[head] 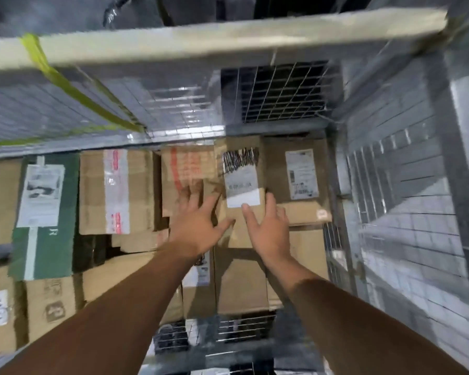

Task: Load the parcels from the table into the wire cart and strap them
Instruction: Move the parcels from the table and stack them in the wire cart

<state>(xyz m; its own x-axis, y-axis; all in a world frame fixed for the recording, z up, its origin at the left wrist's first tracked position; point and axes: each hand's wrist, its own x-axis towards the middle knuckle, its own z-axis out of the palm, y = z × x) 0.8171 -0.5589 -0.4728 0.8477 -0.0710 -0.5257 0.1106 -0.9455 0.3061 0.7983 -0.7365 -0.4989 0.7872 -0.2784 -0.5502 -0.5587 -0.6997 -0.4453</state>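
— What sort of grip has that person got on it?
— A released one, both sides. The left hand [198, 226] lies with its fingers spread and straight at the left edge of the brown parcel [237, 235], thumb touching its near corner. The right hand [268, 231] rests flat on its face and right edge. Nothing is curled round it.
— Cardboard?
— Plain brown card, a slim oblong, with a white label [241, 185] scribbled over in black.
— Which way does it run?
— Long axis straight away from the person, scribbled end toward the far mesh of the wire cart [282, 93]. It lies on top of other boxes, in the cart's far right part.
— And around it?
— Packed tight. A flat carton with a printed label [302, 174] sits just beside it on the right and an orange-printed box [186, 171] on the left. Further left come a taped carton [115, 190] and a green box [48, 239]. A yellow-green strap [73, 90] slants across the mesh, under a pale bar [201, 41]. It's all a bit blurred, mind.
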